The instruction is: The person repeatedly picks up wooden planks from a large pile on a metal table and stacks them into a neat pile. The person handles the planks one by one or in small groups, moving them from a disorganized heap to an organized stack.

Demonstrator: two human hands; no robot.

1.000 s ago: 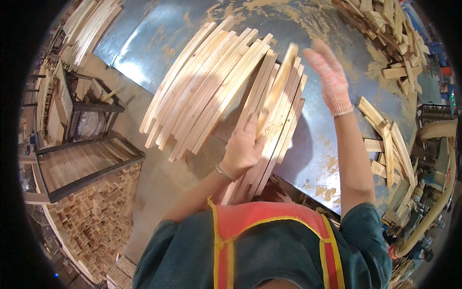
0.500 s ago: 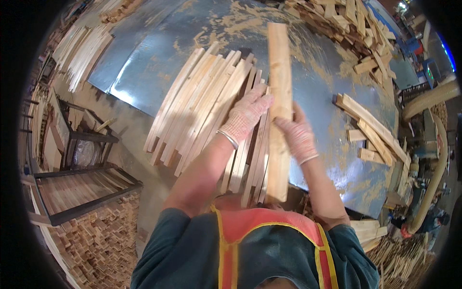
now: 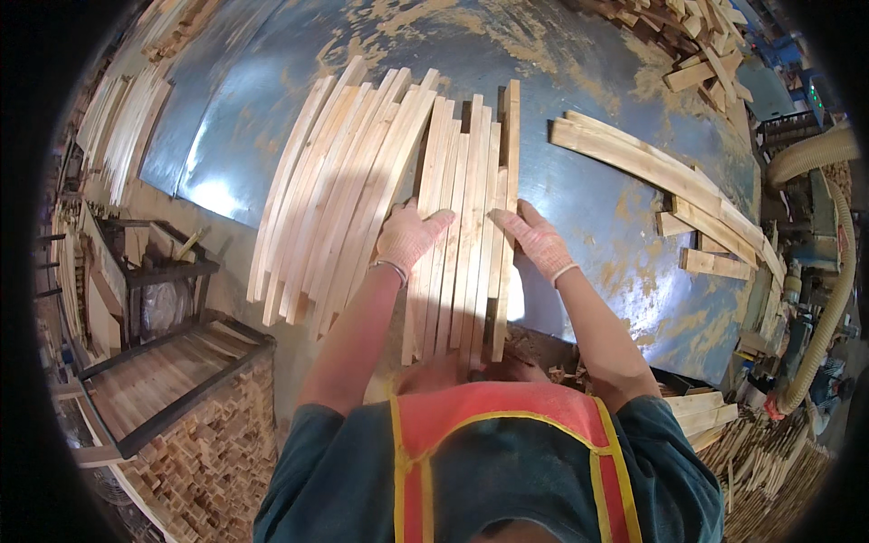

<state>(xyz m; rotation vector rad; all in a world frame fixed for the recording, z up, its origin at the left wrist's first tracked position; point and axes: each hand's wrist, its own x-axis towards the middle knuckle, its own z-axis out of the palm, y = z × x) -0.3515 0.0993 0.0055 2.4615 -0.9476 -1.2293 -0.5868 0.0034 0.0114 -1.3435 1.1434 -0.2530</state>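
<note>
A row of narrow wooden strips [image 3: 463, 208] lies side by side on the metal table in front of me, ends uneven. Along its left side, my left hand [image 3: 409, 237], in a pale knit glove, has its thumb over the strips and its fingers down in the gap. My right hand [image 3: 536, 240], gloved alike, grips the outer right strip, thumb on top and fingers over the far side. Between them the hands clasp the row. Just left of it lies a second group of strips [image 3: 339, 195], apart from my left hand at the top.
Sawdust is scattered over the metal table [image 3: 579, 290]. At right, long boards [image 3: 634, 161] rest by shorter pieces; a heap of offcuts [image 3: 701, 68] is at far right. More strips [image 3: 127, 127] lie far left, a dark metal frame [image 3: 181, 380] lower left, and a ribbed hose [image 3: 842, 271] right.
The wide board that my right hand held upright along the row now lies with the boards at right. Both hands have come to opposite sides of the strips. The view has shifted slightly.
</note>
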